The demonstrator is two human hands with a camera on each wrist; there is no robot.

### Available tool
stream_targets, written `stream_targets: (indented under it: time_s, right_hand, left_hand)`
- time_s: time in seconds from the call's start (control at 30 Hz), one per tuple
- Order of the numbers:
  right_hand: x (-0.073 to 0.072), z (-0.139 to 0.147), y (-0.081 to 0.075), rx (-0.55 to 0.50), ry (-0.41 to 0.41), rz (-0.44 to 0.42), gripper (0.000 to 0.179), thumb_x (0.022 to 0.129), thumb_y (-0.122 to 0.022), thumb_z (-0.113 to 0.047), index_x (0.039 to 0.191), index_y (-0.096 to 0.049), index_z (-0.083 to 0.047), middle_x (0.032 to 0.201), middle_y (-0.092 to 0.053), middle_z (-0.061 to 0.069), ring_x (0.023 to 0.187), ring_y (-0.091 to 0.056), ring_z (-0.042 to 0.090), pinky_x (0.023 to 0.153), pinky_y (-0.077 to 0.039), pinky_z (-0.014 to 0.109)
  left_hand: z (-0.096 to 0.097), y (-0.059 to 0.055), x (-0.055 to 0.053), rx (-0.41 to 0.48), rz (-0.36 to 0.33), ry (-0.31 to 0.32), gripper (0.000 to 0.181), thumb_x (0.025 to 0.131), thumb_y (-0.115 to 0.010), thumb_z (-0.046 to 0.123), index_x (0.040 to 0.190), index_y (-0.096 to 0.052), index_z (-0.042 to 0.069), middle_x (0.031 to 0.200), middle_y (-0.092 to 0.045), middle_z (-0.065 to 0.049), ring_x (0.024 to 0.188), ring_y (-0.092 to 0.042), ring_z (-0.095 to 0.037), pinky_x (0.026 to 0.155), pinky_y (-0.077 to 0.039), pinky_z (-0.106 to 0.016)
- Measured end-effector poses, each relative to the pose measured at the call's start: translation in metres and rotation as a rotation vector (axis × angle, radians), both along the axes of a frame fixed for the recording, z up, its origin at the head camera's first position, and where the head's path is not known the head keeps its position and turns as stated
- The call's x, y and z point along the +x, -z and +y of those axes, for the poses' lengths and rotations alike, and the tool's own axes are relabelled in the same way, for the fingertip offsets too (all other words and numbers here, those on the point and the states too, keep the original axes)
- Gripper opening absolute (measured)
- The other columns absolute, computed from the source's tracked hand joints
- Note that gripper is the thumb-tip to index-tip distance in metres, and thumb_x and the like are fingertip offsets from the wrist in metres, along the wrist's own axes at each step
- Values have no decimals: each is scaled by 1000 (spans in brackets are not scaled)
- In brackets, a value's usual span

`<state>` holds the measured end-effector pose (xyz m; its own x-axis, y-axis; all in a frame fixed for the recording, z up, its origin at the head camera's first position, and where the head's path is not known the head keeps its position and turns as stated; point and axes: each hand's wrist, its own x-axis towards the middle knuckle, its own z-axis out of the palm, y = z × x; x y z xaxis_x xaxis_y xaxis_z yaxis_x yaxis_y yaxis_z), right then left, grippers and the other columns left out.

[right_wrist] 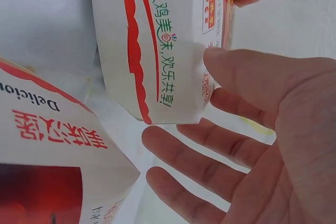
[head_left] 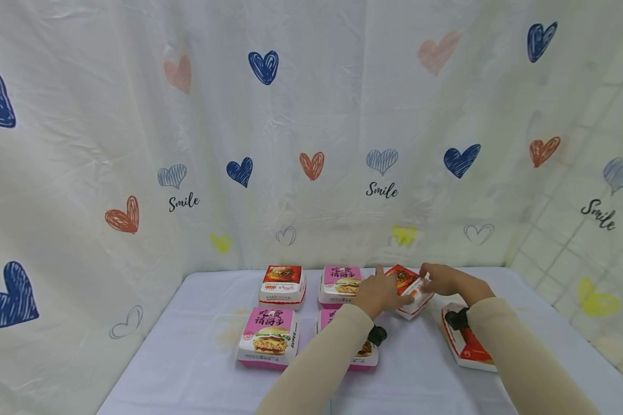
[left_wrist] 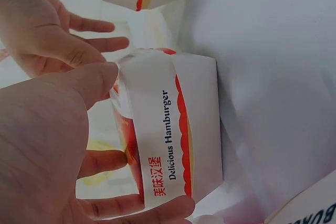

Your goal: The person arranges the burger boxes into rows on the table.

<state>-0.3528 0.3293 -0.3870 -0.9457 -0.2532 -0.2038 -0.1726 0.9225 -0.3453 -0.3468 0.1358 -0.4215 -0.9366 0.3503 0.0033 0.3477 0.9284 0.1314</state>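
A red and white hamburger box [head_left: 417,301] sits turned at an angle on the table, between my two hands. My left hand [head_left: 380,293] spans it from the left, the thumb at one top edge and the fingers at the opposite edge, as the left wrist view shows. At its right end is my right hand [head_left: 449,280], its thumb [right_wrist: 231,66] against the box's upper edge and its other fingers straight and spread beside the corner. Partly hidden under the right forearm lies another red and white hamburger box [head_left: 461,344].
Left of the hands stand a red and white box [head_left: 282,286] and a pink and white burger box [head_left: 337,283] at the back. Two more pink boxes, one of them [head_left: 270,340] at left, are in front; the left sleeve covers part of the other. A heart-print curtain [head_left: 311,115] hangs behind.
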Motion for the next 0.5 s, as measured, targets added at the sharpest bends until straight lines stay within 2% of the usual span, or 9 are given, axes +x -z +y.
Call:
stream_targets:
  time_s: [0.2, 0.37, 0.5]
  right_hand:
    - [1, 1, 1, 3, 0, -6, 30, 98, -60, -10, 123, -54, 5, 108, -64, 21, 88, -59, 26, 78, -51, 44]
    - [3, 0, 0, -10, -5, -7, 31, 97, -60, -8, 124, -52, 7, 105, -64, 22, 82, -59, 25, 73, -51, 40]
    - [5, -1, 0, -24, 25, -37, 33, 98, -60, -7, 126, -51, 7, 98, -60, 15, 79, -55, 22, 70, -48, 35]
  left_hand:
    - [2, 4, -3, -20, 7, 10, 73, 86, -59, 78, 145, -55, 35, 144, -49, -3, 81, -66, -15, 65, -55, -28]
    - [2, 5, -4, -39, 27, 19, 74, 86, -62, 76, 149, -50, 39, 142, -51, -3, 92, -69, -17, 70, -56, -29]
    - [2, 4, -5, -48, 35, 23, 71, 85, -64, 74, 146, -53, 40, 143, -53, -2, 96, -70, -18, 72, -57, -30]
